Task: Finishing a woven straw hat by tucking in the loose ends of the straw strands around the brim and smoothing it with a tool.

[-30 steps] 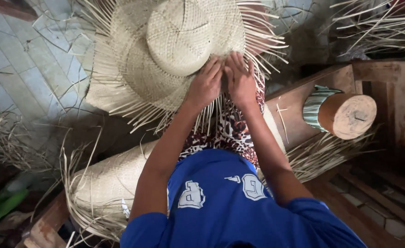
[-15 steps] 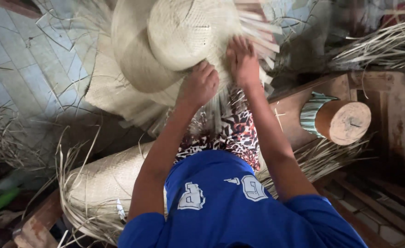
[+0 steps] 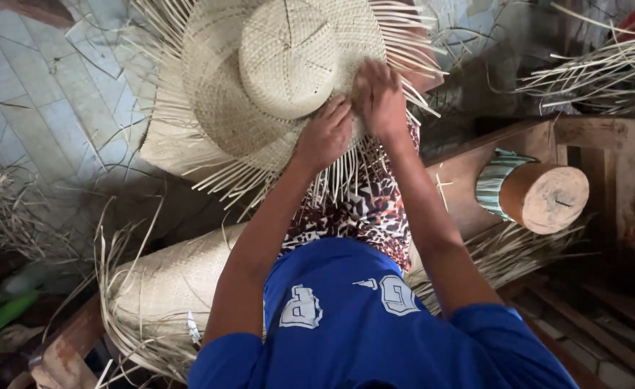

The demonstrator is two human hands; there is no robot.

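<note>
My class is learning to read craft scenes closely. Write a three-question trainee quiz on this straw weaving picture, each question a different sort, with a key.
1. True or false: both hands rest on the woven straw hat.
2. What stands right of the person? A) wooden block B) metal bucket C) glass jar
3. Fill in: loose straw ends stick out from the hat's ____.

Key: 1 true, left hand and right hand touch its brim. 2 A. 3 brim.

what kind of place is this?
Likely a home straw-weaving workshop: both hands, left hand and right hand, work an unfinished woven hat; loose straw strands lie about, beside a wooden block and tiled floor.
</note>
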